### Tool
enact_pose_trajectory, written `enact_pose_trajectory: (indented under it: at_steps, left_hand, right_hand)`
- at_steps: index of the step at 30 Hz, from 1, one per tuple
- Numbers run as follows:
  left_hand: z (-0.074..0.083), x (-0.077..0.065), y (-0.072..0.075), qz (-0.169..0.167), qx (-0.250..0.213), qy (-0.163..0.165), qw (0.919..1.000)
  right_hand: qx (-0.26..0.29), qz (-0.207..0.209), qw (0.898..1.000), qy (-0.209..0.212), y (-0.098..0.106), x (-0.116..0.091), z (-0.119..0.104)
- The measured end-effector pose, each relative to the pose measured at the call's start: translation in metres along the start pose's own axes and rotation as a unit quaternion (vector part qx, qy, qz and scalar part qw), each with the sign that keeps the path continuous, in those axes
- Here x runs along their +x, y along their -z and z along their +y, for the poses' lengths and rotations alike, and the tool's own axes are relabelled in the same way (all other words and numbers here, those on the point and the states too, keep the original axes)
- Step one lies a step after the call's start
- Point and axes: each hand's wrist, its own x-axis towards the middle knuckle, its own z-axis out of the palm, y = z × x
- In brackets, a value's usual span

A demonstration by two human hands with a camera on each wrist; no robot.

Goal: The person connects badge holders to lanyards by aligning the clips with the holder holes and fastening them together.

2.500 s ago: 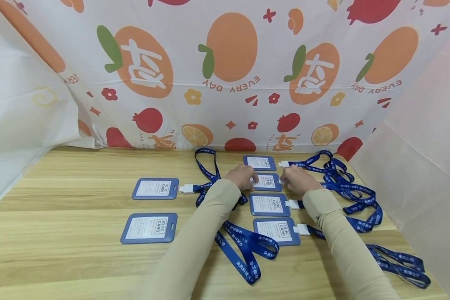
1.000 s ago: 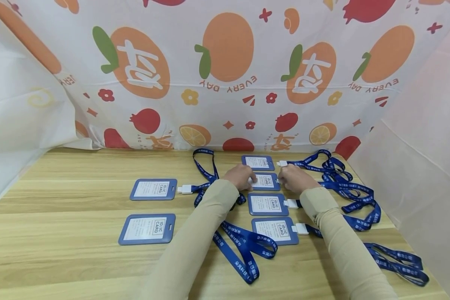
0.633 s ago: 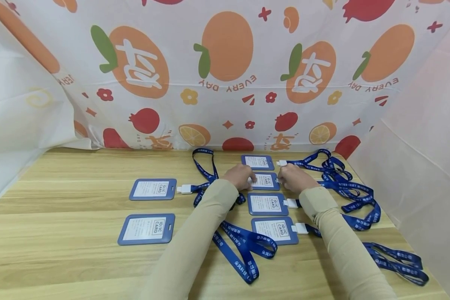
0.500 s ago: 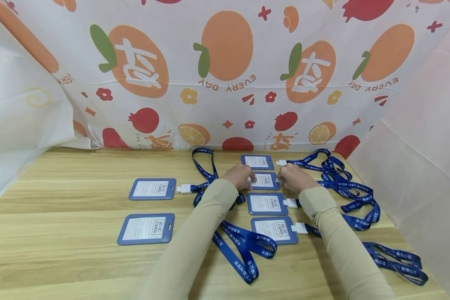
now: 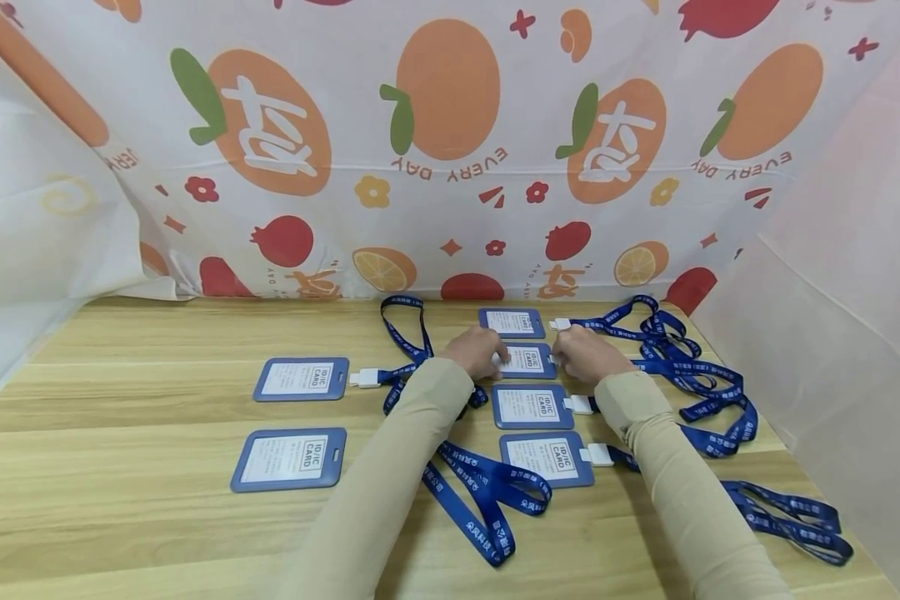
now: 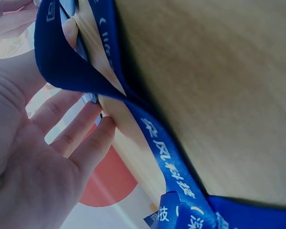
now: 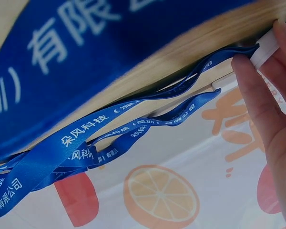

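Note:
Toward the back of the table, my left hand [image 5: 476, 352] holds the left end of a blue ID badge holder [image 5: 525, 361]. Its fingers lie behind a blue lanyard loop [image 6: 155, 138] in the left wrist view. At the holder's right end, my right hand [image 5: 592, 354] pinches the white clip [image 7: 266, 47] of another blue lanyard [image 7: 86, 129] between thumb and finger. That clip is mostly hidden by the hand in the head view. Just behind lies another badge holder [image 5: 512, 323], with a white clip [image 5: 559, 324] close to its slot.
Two badge holders with white clips, a nearer one [image 5: 547, 459] and a middle one [image 5: 532, 407], lie in front. Two more, a far one [image 5: 301, 379] and a near one [image 5: 288, 460], lie at left. A loose lanyard [image 5: 791, 517] rests near the right edge. A printed curtain [image 5: 450, 208] stands behind.
Both hands stay at the same badge holder and clip with hardly any movement. The whole head view has drifted, so the scene sits slightly further left.

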Motion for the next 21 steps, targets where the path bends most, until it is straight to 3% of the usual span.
enact_pose_trajectory:
  at_steps: [21]
  left_hand:
    - [-0.0005, 0.0007, 0.0003, -0.005, 0.002, -0.001, 1.0]
  right_hand:
    - [-0.005, -0.004, 1.0, -0.005, 0.0009, 0.0006, -0.0014]
